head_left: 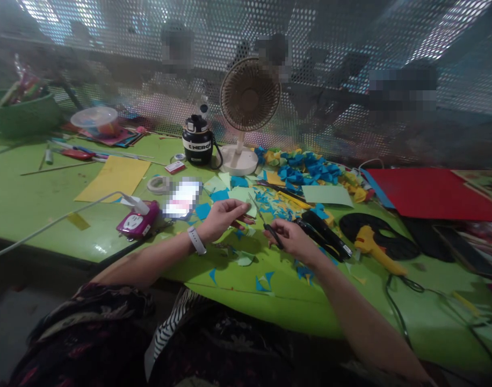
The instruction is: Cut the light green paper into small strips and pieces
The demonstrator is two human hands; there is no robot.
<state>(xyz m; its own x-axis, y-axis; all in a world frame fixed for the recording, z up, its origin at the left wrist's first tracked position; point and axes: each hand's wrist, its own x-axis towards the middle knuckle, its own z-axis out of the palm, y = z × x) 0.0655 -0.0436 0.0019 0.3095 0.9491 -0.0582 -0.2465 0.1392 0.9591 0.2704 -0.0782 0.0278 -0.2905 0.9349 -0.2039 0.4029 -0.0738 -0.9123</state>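
My right hand (293, 240) is closed round the black handles of a pair of scissors (275, 236), whose blades point up and to the left. Close to the blade tips, my left hand (224, 219) pinches a small piece of pale green paper (252, 208) between thumb and fingers. Blue, yellow and green paper scraps (276, 200) lie scattered beneath and beyond both hands. A cut pale green piece (245, 258) rests on the table below them. To the right of my right hand lies a black stapler (325, 235).
A yellow glue gun (378, 250) with its cord lies at right, near red sheets (435, 191). Behind stand a fan (240, 160), a black bottle (197, 148) and piled blue and yellow paper shapes (310, 166). A phone (184, 198) and purple power socket (138, 220) are at left.
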